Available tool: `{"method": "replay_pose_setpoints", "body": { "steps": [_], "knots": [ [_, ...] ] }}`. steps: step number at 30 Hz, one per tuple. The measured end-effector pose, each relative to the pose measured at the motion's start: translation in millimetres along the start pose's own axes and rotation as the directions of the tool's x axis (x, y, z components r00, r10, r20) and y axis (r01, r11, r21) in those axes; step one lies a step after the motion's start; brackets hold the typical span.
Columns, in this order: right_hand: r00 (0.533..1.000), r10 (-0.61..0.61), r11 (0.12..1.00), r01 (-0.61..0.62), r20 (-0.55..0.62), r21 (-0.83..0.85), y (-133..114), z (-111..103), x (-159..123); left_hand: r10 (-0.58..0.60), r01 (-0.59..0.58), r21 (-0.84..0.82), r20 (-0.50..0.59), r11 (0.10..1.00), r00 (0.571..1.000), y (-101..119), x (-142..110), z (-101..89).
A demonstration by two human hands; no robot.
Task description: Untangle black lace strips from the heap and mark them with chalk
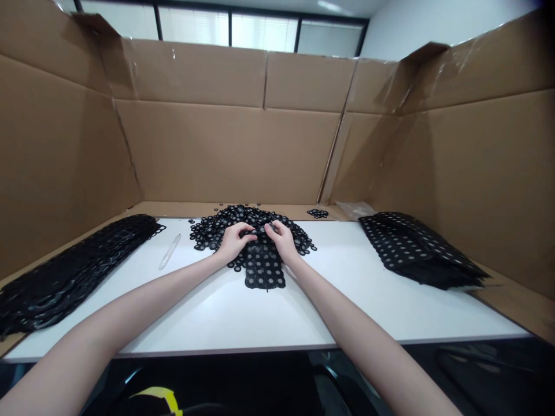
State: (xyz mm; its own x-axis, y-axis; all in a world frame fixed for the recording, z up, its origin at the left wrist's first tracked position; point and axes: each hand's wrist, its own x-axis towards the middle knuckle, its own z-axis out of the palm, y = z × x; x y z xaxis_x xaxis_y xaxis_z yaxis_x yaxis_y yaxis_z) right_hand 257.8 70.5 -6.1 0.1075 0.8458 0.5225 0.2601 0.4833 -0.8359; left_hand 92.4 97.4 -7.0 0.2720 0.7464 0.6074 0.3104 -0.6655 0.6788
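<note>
A black sheet with rows of round grey spots (265, 270) lies in front of me, its far end among a heap of small black rings (208, 228). At the sheet's far left edge, my left hand (236, 241) is closed, thumb and forefinger pinching it. My right hand (282, 242) pinches the same end from the right. Both hands rest close together over the near side of the heap. Exactly what lies between the fingertips is partly hidden and small.
A stack of black perforated strips (78, 263) lies along the left, with a slim whitish pen-like tool (170, 252) beside it. Spotted black sheets (416, 245) are piled on the right. A few rings (318, 214) sit at the back. Cardboard walls (225, 150) enclose the white table (208, 323).
</note>
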Motion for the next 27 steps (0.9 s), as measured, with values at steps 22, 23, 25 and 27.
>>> {"method": "replay_pose_setpoints", "body": {
  "steps": [22,23,25,27],
  "knots": [
    [0.999,-0.034,0.993,0.038,0.037,-0.111,3.6,0.5,-2.3,-0.035,0.034,0.087,0.012,0.996,0.999,0.2,3.6,-0.5],
    [0.998,-0.042,0.991,0.046,0.036,-0.122,3.3,0.7,-2.3,-0.04,0.039,0.097,0.009,0.995,0.999,0.6,3.8,0.1],
    [0.997,-0.064,0.986,0.068,0.031,-0.155,2.7,1.3,-2.4,-0.047,0.046,0.112,0.006,0.993,0.999,0.9,3.7,1.4],
    [0.996,-0.088,0.978,0.092,0.032,-0.185,2.1,1.6,-2.2,-0.048,0.048,0.122,0.001,0.991,0.999,0.3,3.6,1.9]
  ]
}}
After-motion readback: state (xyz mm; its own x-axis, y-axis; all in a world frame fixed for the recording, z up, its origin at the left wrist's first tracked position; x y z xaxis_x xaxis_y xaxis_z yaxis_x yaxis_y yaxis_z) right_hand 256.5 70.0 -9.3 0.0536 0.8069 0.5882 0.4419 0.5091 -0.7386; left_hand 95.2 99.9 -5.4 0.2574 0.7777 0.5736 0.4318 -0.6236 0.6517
